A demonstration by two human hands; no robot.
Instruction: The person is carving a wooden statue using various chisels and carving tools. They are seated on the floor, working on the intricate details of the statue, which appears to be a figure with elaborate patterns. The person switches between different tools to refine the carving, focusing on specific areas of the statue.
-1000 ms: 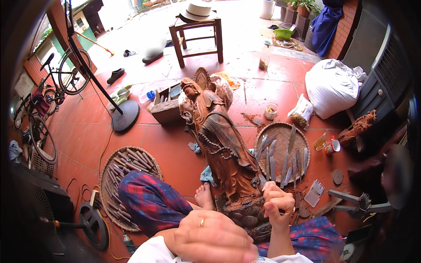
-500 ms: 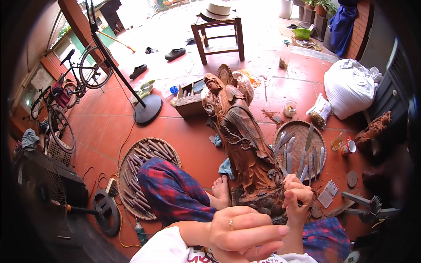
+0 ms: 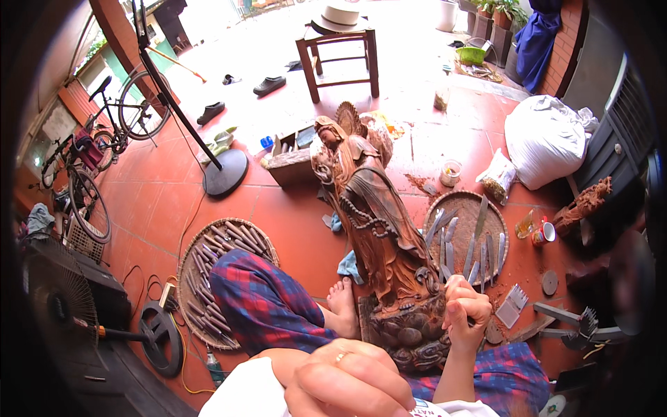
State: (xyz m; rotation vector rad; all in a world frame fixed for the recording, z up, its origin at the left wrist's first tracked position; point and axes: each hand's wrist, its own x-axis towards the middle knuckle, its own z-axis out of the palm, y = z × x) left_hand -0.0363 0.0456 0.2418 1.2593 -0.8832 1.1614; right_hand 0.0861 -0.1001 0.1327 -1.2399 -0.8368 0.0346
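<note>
Reddish-brown carved wood, appar. one robed figure w/ a beaded strand: the statue (image 3: 382,222) is mid-floor, its base (image 3: 410,333) toward the near edge of the red tiled floor (image 3: 285,212), btwn the bare foot (image 3: 342,306) and the R tray (image 3: 462,205). I can't confirm it stands plumb; the lens bends lines.

R hand (image 3: 465,309): fingers curled in close to the thumb, at the base's R edge; contact unverified, and I can't tell if a small tool sits inside. L hand (image 3: 351,379): fingers loosely bent, nearer the cam; palm hidden, so I can't tell the opening or contents.

Step (my judgement): close handwork at the statue's lower R side. Next move calls for, est.: base steadied, R fingers controlled, knuckles clear of the carved folds.

Periphery: L tray (image 3: 182,285) holds dark-handled tools (image 3: 208,314) up to its rim; R tray carries grey blades (image 3: 500,251), mostly toward its near edge. Box (image 3: 290,167): L of the statue's upper part. Toward the floor's far edge: stool (image 3: 340,62) w/ hat (image 3: 340,15) on top.
</note>
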